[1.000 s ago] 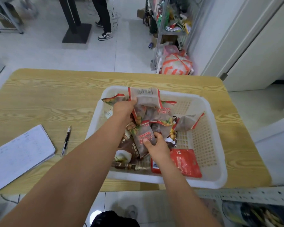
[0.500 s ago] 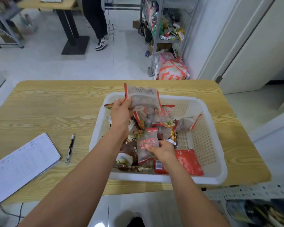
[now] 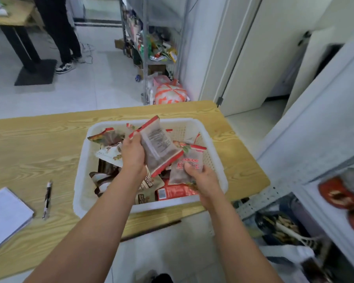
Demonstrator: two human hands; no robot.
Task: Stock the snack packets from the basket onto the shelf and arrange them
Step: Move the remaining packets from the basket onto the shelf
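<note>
The right hand [image 3: 204, 176] is pinching a brown, red-edged snack packet [image 3: 189, 164] by its lower end, thumb on the printed face and fingers curled behind it, just above the white basket [image 3: 84, 160]. The left hand [image 3: 133, 154] is gripping a second packet [image 3: 159, 146] along its side, fingers wrapped round the edge, text side facing up and tilted over the heap. Both are riding clear of the pile, so lifting straight up before swinging right toward the white shelf [image 3: 315, 152] is looking wise, gripping the seams firmly so that no loose packet is dragging out onto the tabletop [image 3: 39, 150].
</note>
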